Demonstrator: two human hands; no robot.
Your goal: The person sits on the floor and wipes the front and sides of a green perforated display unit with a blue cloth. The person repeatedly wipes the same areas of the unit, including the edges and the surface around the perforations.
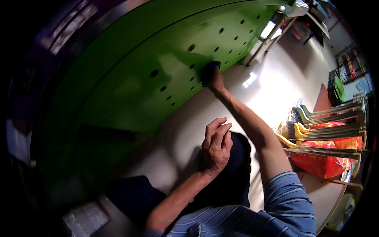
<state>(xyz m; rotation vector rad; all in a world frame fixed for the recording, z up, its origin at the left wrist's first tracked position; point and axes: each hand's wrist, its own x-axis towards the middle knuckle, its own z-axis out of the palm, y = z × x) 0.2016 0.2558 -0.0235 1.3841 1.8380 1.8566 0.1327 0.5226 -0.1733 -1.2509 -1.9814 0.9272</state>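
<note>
My right hand point(216, 80) reaches out and presses a dark blue cloth point(210, 71) against a green panel point(177, 63) with rows of round holes. The cloth is bunched under the hand, near the panel's lower edge. Bent fingers, slightly apart, and nothing in the grasp: my left hand point(217, 148) hovers over my dark-trousered knee point(239, 166), away from the panel. Shadow hides much of the panel's left part.
Several brooms or brushes point(302, 130) with yellow and green heads hang at the right, by red plastic packages point(322, 157). A green basin point(339, 89) lies farther back. Pale floor point(183, 124) runs below the panel. A clear-wrapped pack point(87, 219) sits at lower left.
</note>
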